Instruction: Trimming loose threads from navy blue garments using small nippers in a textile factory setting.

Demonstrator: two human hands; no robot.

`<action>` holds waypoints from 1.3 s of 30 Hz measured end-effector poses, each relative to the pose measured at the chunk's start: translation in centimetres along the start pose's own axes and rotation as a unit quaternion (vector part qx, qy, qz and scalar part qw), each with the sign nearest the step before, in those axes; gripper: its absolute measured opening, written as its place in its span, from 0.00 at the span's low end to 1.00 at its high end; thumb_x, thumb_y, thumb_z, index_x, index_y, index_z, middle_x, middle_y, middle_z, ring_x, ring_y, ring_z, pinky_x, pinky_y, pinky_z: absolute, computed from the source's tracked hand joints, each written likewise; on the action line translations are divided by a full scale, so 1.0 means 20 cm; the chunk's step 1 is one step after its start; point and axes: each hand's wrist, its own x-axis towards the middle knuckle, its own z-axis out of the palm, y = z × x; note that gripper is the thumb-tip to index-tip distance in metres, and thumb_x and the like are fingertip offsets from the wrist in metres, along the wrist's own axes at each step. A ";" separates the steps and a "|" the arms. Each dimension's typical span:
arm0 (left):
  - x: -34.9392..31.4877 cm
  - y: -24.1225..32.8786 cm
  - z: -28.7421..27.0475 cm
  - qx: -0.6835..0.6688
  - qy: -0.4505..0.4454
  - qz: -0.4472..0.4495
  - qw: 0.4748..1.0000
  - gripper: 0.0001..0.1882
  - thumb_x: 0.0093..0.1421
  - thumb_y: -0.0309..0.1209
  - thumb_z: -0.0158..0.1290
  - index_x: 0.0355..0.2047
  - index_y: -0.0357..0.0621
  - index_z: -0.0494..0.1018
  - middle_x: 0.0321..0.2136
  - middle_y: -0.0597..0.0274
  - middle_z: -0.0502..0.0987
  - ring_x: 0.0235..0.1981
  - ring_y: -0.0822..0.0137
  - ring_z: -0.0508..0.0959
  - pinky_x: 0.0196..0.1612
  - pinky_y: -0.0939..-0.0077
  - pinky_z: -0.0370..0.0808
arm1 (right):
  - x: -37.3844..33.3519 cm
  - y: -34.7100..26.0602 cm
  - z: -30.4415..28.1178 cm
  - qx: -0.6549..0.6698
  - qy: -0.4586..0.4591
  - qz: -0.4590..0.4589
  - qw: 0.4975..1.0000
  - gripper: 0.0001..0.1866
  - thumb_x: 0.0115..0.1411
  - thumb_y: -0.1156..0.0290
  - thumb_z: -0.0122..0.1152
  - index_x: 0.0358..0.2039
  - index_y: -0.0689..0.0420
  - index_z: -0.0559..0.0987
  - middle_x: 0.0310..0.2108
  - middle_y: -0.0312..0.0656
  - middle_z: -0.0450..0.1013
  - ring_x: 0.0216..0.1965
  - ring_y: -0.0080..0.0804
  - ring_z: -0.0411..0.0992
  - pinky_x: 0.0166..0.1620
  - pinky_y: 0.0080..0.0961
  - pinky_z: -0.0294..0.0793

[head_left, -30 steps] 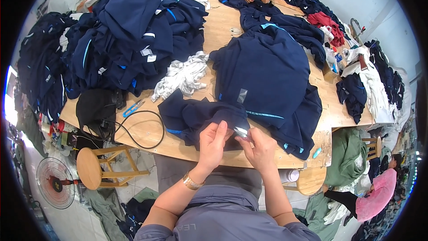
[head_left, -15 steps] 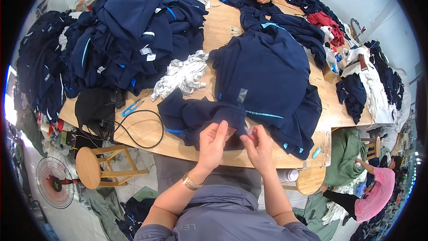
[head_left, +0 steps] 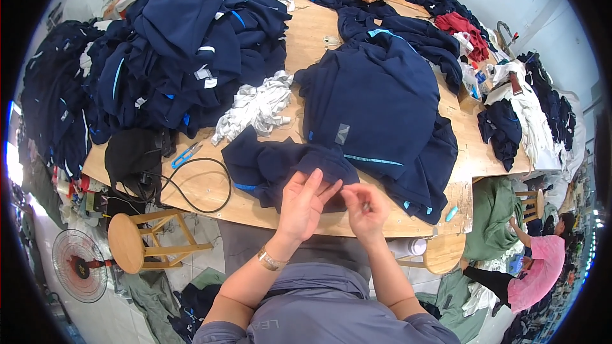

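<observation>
On the near table edge lies a dark navy garment (head_left: 271,162), bunched up, with a bright blue strip at its left. My left hand (head_left: 303,209) is over its near edge, palm turned up. Its thumb points up and its fingers stretch to the right, apart from one another, against the cloth. Just beside those fingertips is my right hand (head_left: 368,212), thumb and fingers closed together by the garment's right edge. Something small shows in that grip, too little to name. Beyond the hands, a stack of navy garments (head_left: 382,95) with light blue trim covers the table's middle.
A tall navy garment heap (head_left: 185,44) fills the left, beside white cloth strips (head_left: 255,107). Blue thread snips (head_left: 185,155), a black cable (head_left: 227,185) and a black bag (head_left: 132,156) lie nearer. Wooden stools (head_left: 127,242) and a fan (head_left: 80,266) stand below. Co-workers are around the table.
My left hand has turned more palm-up, its fingers spreading. My right hand has drawn slightly down, its fingers more curled. The garment's right edge has shifted and flattened.
</observation>
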 end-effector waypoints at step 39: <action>-0.01 -0.11 -0.07 0.112 0.034 0.072 0.991 0.07 0.59 0.24 0.50 0.38 0.37 0.71 0.35 0.59 0.76 0.36 0.71 0.76 0.43 0.75 0.74 | 0.03 0.00 0.04 0.115 -0.040 0.230 0.966 0.04 0.56 0.79 0.56 0.32 0.61 0.71 0.20 0.26 0.65 0.20 0.06 0.57 0.22 0.06 0.54</action>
